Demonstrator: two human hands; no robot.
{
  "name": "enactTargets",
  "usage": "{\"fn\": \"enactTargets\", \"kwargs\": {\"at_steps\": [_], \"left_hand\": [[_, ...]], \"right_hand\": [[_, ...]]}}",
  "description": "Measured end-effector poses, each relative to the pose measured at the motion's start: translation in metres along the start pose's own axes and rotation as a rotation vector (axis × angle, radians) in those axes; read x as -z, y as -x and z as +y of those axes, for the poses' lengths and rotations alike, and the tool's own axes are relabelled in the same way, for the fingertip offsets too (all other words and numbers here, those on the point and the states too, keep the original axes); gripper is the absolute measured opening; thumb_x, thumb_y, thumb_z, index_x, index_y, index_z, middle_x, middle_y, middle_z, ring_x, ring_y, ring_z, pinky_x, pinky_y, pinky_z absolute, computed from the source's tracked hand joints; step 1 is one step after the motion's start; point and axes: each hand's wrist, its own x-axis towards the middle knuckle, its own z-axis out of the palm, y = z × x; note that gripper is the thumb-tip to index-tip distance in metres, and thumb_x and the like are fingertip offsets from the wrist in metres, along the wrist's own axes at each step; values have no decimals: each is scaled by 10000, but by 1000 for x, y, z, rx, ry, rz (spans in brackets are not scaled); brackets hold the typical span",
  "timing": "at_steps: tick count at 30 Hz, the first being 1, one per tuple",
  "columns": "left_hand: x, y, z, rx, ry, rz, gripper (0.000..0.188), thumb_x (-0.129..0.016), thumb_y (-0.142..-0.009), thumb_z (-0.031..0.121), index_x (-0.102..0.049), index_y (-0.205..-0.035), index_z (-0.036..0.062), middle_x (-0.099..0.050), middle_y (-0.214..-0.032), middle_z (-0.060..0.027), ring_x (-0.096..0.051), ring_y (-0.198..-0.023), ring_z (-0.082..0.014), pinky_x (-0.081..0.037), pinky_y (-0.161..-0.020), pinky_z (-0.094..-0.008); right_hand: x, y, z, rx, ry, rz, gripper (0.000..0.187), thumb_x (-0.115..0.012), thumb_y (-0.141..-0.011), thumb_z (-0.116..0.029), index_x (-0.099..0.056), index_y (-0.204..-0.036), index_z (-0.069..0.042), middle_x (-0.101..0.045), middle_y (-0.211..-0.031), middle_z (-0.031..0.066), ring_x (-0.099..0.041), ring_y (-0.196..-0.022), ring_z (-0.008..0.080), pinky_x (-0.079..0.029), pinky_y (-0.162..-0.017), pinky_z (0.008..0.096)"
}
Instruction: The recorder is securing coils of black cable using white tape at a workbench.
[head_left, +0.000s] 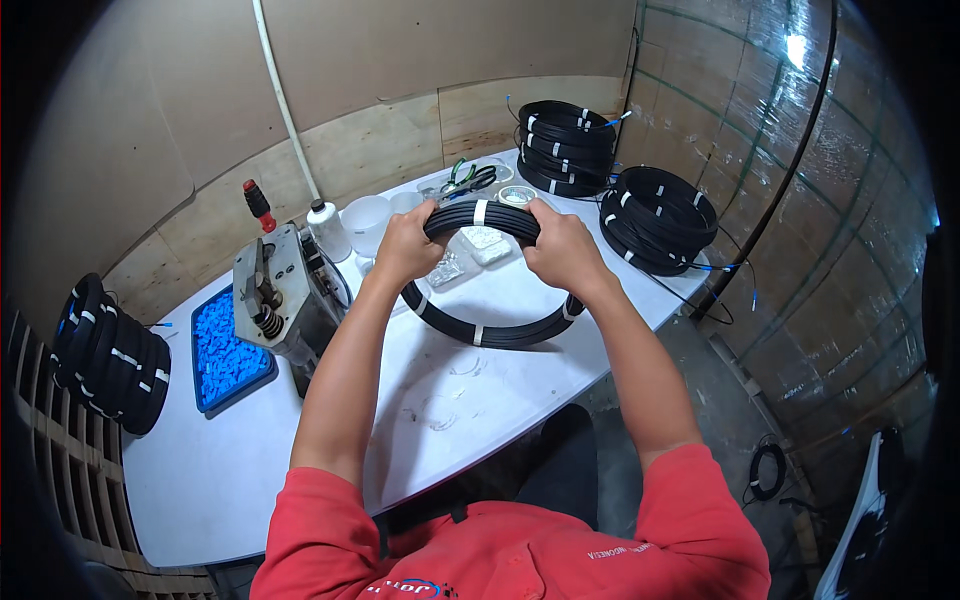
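A coil of black cable (pixel 508 337), bound with several white tape bands, is held up over the white table (pixel 480 392). My left hand (pixel 408 243) grips its far side at the left of the top band. Across from it, my right hand (pixel 562 248) is closed round the same far side at the right of that band. The coil's near side hangs lower, close to the tabletop. Beyond the coil are a roll of white tape (pixel 517 194) and clear bags of small white parts (pixel 487 243).
Stacked black coils (pixel 566 150) stand at the back right, with another stack (pixel 658 222) nearer. On the left are a metal machine (pixel 290 285), a tray of blue connectors (pixel 228 345) and more coils (pixel 112 355). A white bottle (pixel 328 232) and tub (pixel 364 222) sit behind.
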Motion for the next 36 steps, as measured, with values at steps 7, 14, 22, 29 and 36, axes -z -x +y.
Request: {"fn": "enactTargets", "kwargs": {"at_steps": [7,14,22,29,36], "left_hand": [[4,10,25,32,73,-41,254,-764,-800,185,-588,-862,13,-655,-703,-177,-660,-660,-344,-484,-601,-397],[8,14,13,182,-15,-51,302,-757,-775,168,-596,-982,16,-675,-775,-223,-674,-755,-393,-508,-669,-433],[3,16,-1,164,81,22,273,-756,-818,180,-600,-970,16,-689,-825,-211,-679,-786,-378,-506,-692,-421],[4,10,-3,123,72,-37,247,-715,-830,169,-591,-979,16,-677,-804,-208,-668,-761,-376,-505,-684,-418],[1,7,-13,87,122,-83,256,-651,-860,153,-542,-1051,21,-642,-776,-205,-632,-714,-350,-482,-660,-395]], "right_hand": [[-4,-6,47,80,-198,84,271,-725,-796,-148,-621,-1031,-60,-693,-839,191,-673,-757,338,-514,-693,396],[-33,0,74,-125,-439,69,209,-703,-834,-116,-622,-1007,-32,-699,-824,136,-653,-735,216,-505,-699,345],[-32,10,58,-112,-430,120,268,-711,-814,-110,-606,-1042,-16,-712,-873,148,-687,-788,247,-514,-724,351],[-34,10,65,-119,-466,156,311,-751,-812,-161,-622,-1056,-17,-714,-879,137,-681,-787,224,-511,-728,342],[-42,8,72,-161,-482,186,324,-773,-809,-189,-646,-1053,-18,-717,-877,122,-667,-773,190,-507,-725,330]]}}
